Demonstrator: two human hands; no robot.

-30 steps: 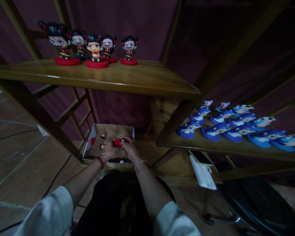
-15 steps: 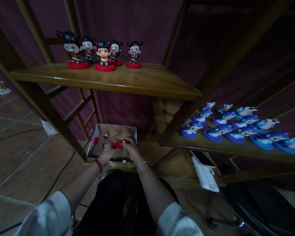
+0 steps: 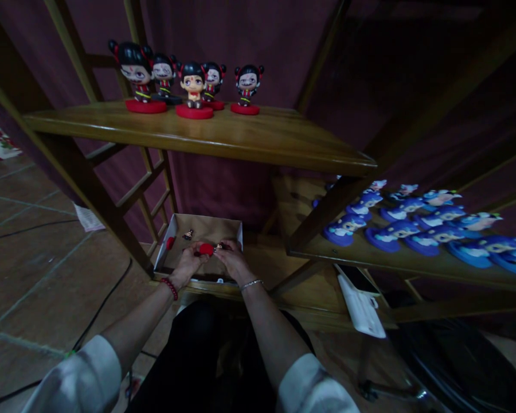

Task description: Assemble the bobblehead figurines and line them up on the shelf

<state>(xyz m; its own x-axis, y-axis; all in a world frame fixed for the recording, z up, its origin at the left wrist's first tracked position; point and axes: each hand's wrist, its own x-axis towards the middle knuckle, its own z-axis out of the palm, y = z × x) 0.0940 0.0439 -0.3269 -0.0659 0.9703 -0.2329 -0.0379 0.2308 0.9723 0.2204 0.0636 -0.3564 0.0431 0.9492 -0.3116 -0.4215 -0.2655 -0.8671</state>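
Over a shallow cardboard box [image 3: 210, 220], both my hands are close together. My left hand [image 3: 189, 264] is closed on a round red base [image 3: 206, 249] by its edge. My right hand [image 3: 232, 263] pinches a small black-haired figurine [image 3: 219, 246] just right of that base; whether the two touch I cannot make out. Inside the box, another small figurine [image 3: 188, 234] lies on the bottom, and a second red base [image 3: 170, 242] rests by the left wall.
Several figurines on round bases [image 3: 194, 112] stand on the wooden shelf [image 3: 258, 135] above. Blue-based figurines [image 3: 425, 238] fill a lower shelf at right. Below it lie a phone [image 3: 356, 278] and a white object [image 3: 361, 307]. A black cable [image 3: 105, 304] crosses the floor at left.
The red base in my left hand has turned to show more of its round face. The view has shifted slightly; a loose figurine beside my left hand is now out of sight.
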